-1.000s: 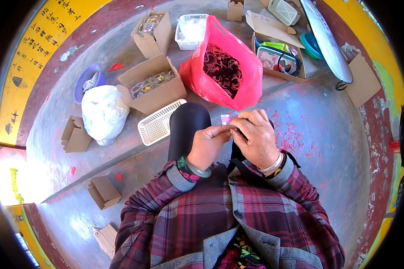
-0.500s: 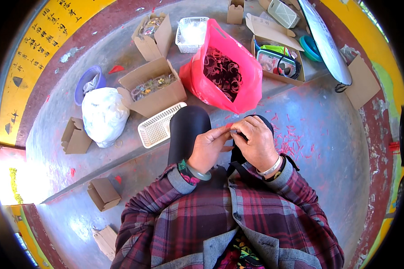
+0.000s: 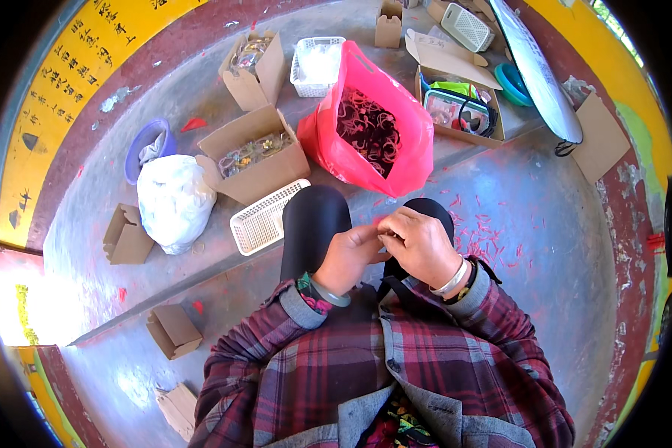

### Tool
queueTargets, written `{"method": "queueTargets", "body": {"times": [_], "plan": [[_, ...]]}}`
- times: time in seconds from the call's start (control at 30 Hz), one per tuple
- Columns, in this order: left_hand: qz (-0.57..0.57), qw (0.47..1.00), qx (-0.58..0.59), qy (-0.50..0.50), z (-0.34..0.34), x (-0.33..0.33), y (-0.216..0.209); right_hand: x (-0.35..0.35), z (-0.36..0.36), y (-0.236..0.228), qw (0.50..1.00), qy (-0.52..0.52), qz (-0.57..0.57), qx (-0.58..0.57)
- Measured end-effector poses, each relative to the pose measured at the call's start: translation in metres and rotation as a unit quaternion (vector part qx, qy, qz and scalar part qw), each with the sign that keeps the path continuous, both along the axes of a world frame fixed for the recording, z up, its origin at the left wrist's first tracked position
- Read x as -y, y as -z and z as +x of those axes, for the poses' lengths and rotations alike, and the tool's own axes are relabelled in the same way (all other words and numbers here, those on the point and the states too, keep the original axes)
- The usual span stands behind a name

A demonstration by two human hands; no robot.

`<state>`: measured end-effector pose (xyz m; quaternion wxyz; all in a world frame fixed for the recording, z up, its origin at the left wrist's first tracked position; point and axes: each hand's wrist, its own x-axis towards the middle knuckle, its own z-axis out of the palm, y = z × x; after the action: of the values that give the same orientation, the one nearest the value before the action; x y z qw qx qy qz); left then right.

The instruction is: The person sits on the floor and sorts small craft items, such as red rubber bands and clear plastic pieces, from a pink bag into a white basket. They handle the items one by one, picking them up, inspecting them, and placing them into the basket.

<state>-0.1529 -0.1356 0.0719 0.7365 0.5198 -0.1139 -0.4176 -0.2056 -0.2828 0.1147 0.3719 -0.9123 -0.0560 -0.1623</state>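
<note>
Head view: your left hand (image 3: pixel 349 257) and right hand (image 3: pixel 424 248) meet over your lap, fingertips bunched against each other; you hide whatever lies between, so I cannot tell if they clamp anything. From them, the open pink bag (image 3: pixel 322 140) of loops sits near at twelve o'clock, basket (image 3: pixel 265 221) at nine, red scraps (image 3: pixel 479 237) at three.

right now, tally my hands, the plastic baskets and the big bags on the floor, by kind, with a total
Hands: 2 (left hand, right hand)
Plastic baskets: 3 (white basket, cream basket, pale basket at upper right)
Big bags: 2 (pink bag, white bag)
Total: 7
</note>
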Motion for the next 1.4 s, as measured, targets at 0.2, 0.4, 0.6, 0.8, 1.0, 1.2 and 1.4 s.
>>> {"method": "queueTargets", "body": {"times": [0.2,0.4,0.6,0.8,1.0,1.2,1.4], "plan": [[0.016,0.997,0.078,0.008,0.000,0.001,0.004,0.007,0.005,-0.006,0.998,-0.055,0.016,-0.036],[0.048,0.978,0.205,-0.012,-0.001,0.002,0.004,0.010,0.010,-0.002,0.993,-0.094,-0.027,-0.059],[0.083,0.959,0.269,-0.032,-0.001,0.001,0.015,0.018,0.018,-0.004,0.986,-0.118,-0.056,-0.102],[0.132,0.926,0.354,-0.016,0.004,0.000,0.018,0.024,0.023,-0.001,0.978,-0.149,-0.054,-0.138],[0.082,0.959,0.271,-0.023,0.014,0.004,0.027,0.023,0.026,0.004,0.986,-0.141,-0.039,-0.080],[0.040,0.993,0.106,0.023,0.024,0.008,0.020,0.023,0.029,0.000,0.984,-0.119,-0.095,-0.093],[0.019,0.983,0.184,-0.017,0.037,0.024,0.043,0.031,0.038,-0.003,0.979,-0.108,-0.132,-0.110]]}}
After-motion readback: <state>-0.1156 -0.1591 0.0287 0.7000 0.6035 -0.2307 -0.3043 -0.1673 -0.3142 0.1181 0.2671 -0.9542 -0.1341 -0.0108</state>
